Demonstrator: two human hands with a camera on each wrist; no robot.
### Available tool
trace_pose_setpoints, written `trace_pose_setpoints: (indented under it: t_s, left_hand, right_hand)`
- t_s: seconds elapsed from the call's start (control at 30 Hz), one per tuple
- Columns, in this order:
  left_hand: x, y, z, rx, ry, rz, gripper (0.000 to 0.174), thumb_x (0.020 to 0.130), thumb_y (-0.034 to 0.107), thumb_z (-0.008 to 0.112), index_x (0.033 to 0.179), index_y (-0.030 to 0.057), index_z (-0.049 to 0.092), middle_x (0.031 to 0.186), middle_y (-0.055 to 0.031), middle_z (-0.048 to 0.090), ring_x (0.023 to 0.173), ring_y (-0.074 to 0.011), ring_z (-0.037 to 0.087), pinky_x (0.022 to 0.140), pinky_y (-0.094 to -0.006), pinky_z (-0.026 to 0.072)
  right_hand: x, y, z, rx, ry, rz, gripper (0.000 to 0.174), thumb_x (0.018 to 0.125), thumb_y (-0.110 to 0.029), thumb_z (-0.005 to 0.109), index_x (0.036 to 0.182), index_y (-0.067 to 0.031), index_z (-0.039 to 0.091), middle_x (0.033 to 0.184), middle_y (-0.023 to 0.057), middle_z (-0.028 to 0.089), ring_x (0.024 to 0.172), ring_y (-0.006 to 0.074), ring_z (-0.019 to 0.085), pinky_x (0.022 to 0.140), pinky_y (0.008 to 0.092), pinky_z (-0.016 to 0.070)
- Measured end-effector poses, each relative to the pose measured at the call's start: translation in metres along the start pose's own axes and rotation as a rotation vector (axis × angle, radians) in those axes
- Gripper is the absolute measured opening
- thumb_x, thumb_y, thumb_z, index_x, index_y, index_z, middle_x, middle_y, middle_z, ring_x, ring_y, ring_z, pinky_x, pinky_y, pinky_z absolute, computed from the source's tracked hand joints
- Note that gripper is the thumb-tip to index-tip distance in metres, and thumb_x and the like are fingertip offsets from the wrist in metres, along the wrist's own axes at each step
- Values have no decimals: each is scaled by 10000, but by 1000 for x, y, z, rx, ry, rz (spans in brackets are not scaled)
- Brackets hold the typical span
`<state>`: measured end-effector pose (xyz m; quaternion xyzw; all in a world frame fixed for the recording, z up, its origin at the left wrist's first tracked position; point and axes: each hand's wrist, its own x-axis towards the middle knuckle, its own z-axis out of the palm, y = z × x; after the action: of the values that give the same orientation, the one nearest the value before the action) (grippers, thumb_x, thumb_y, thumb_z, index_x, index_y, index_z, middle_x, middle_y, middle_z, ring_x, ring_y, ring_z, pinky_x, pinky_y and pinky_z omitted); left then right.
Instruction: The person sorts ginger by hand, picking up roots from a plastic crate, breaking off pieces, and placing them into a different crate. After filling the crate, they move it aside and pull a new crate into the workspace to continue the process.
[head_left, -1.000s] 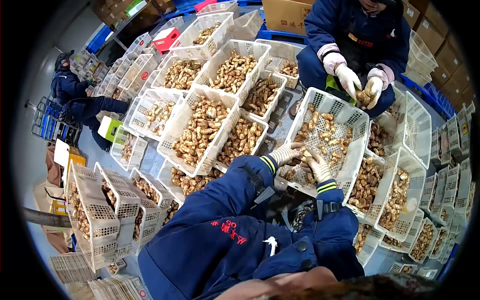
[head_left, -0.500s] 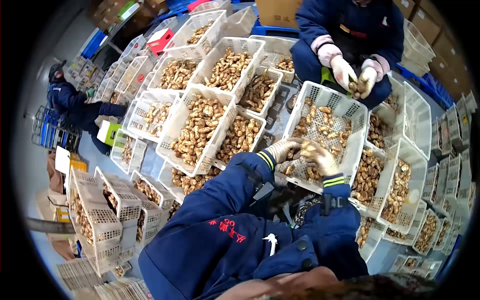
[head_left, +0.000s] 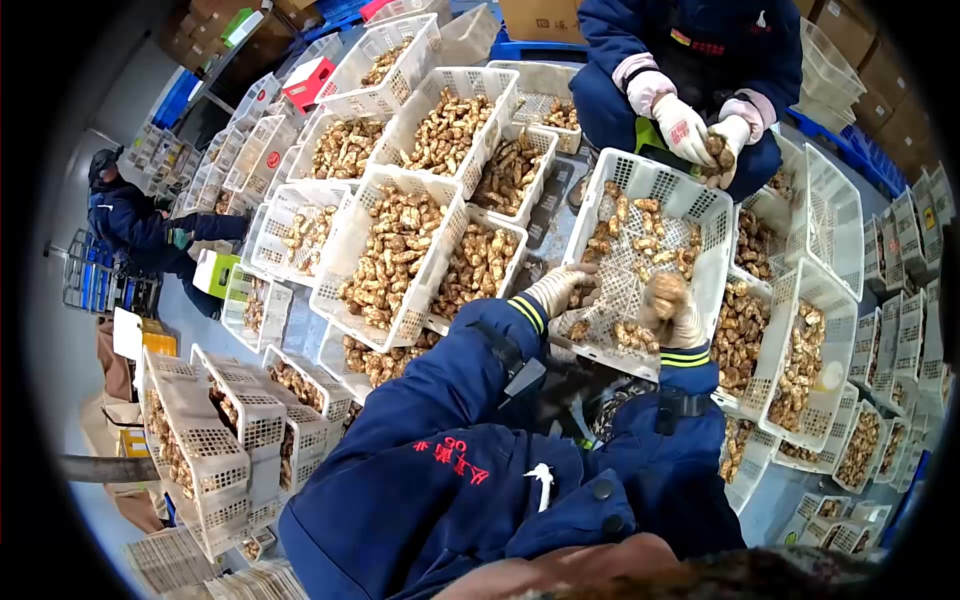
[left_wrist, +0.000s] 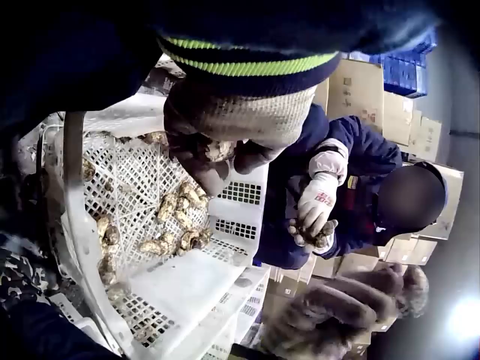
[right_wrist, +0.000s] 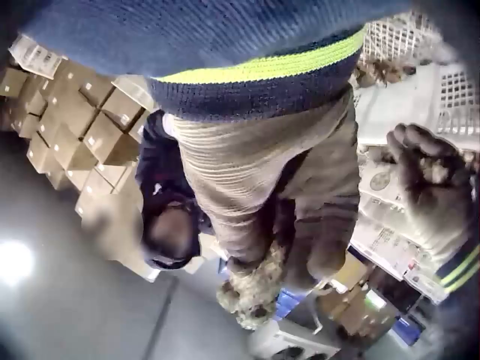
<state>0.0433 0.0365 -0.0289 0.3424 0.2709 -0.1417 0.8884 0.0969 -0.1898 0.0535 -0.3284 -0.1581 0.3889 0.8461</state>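
Note:
My left hand (head_left: 566, 289), in a pale knit glove, is over the near left side of a white plastic crate (head_left: 722, 215). Its fingers curl around a small mushroom (left_wrist: 219, 151), which also shows in the palm in the right wrist view. The gloved right hand (head_left: 683, 325) grips a knobbly brown-and-cream mushroom (right_wrist: 253, 291) between thumb and fingers, raised over the crate's near right part. Below the hands, scattered loose mushrooms (head_left: 648, 245) lie on the crate's perforated floor.
Opposite sits a person (head_left: 690, 60) in white gloves, handling mushrooms. Crates filled with mushrooms stand left (head_left: 330, 290) and right (head_left: 770, 385) of mine. Another worker (head_left: 130, 215) is at the far left. Cardboard boxes (head_left: 880, 65) are stacked behind.
My hands were close together over the crate's near edge and have come apart. The right hand moved right and up with its mushroom; the left shifted slightly left.

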Motion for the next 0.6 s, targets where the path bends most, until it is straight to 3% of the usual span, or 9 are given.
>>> trace_pose_setpoints:
  t_s: [0.03, 0.07, 0.1, 0.17, 0.23, 0.27, 0.3, 0.43, 0.6]
  left_hand:
    - [-1, 1, 1, 13, 25, 6, 484, 805, -3, 613, 1259, 6, 444, 928, -132, 617, 736, -231, 634, 659, -337, 552]
    - [-1, 1, -1, 71, -5, -1, 365, 875, 40, 564, 1229, 33, 475, 963, -100, 636, 792, -201, 652, 740, -343, 563]
    - [1, 0, -2, 61, -15, -4, 369, 874, 41, 566, 1231, 34, 474, 965, -100, 636, 793, -201, 652, 741, -342, 563]
    - [0, 0, -1, 41, -34, -9, 378, 872, 44, 571, 1236, 35, 472, 968, -100, 637, 795, -201, 653, 743, -340, 562]
    - [-2, -1, 2, 84, -33, -6, 418, 844, 41, 582, 1251, 29, 489, 976, -95, 631, 808, -194, 638, 729, -331, 553]
    - [-3, 0, 4, 100, -22, -9, 436, 827, 36, 589, 1252, 23, 491, 957, -94, 627, 774, -193, 627, 705, -334, 549]
    - [-3, -1, 3, 118, -9, -16, 454, 811, 31, 595, 1254, 18, 493, 938, -94, 622, 741, -191, 615, 680, -336, 545]
    - [-3, 1, 1, 124, 3, -16, 451, 819, 43, 583, 1263, 16, 511, 964, -83, 623, 759, -181, 609, 688, -312, 544]
    - [1, -1, 1, 124, 27, -27, 411, 830, 41, 581, 1237, 16, 528, 1016, -96, 611, 771, -181, 609, 686, -312, 546]
  right_hand:
    - [-7, -9, 11, 68, -26, -12, 511, 748, -500, 729, 1034, -101, 588, 665, -34, 492, 503, 72, 371, 454, 235, 295]
    - [-7, -8, 4, 130, -74, 23, 510, 736, -500, 738, 1024, -107, 586, 667, -36, 499, 507, 70, 379, 454, 239, 303]
    - [-5, -2, -10, 191, -124, 56, 510, 724, -500, 746, 1014, -113, 584, 668, -38, 505, 510, 69, 386, 455, 242, 310]
    - [6, 24, -38, 165, 88, 68, 549, 723, -412, 779, 1119, -89, 579, 823, 8, 599, 648, 101, 566, 558, 228, 481]
    - [14, 36, -36, -201, 256, 239, 495, 806, -285, 733, 1198, -43, 553, 908, 60, 637, 730, 148, 621, 620, 246, 527]
    - [16, 41, -36, -474, 244, 327, 484, 865, -176, 648, 1288, -2, 491, 985, 103, 643, 784, 178, 641, 683, 288, 548]
    - [20, 49, -37, -661, 219, 331, 472, 897, -147, 582, 1321, 19, 455, 993, 102, 638, 803, 180, 634, 703, 304, 547]
    - [15, 51, -42, -575, 231, 342, 462, 905, -194, 598, 1312, -8, 482, 1006, 71, 643, 855, 140, 621, 738, 281, 530]
    - [16, 53, -42, -558, 240, 337, 416, 914, -123, 556, 1306, -3, 484, 1021, 104, 623, 847, 174, 626, 711, 302, 552]
